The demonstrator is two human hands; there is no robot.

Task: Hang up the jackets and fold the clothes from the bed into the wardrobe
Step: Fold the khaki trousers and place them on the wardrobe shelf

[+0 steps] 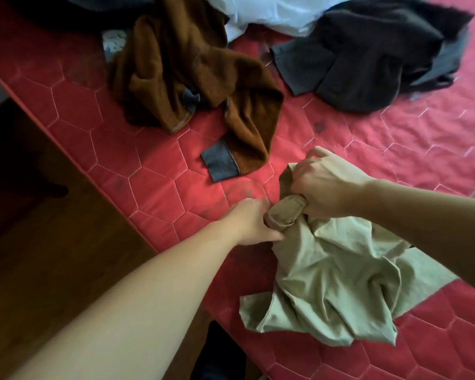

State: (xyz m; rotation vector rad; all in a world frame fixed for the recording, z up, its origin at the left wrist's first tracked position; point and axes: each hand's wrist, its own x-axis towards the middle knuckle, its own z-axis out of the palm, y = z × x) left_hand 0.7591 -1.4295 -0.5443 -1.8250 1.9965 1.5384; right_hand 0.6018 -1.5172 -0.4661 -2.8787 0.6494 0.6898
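Readable text: we find none — no words, brands, numbers or signs.
Brown fleece jacket (192, 78): we make out grey cuffs and trim, no label or logo.
Khaki shirt (332, 275): plain cloth where we see it, no print or tag.
Dark clothes (368, 58): no lettering we can make out.
White cloth (272, 12): no print we can see.
Patterned scrap (113, 42): pale marks beside the brown jacket — too blurred for us to tell if they are letters.
Red mattress (154, 171): we see only stitched hexagons, no maker's mark.
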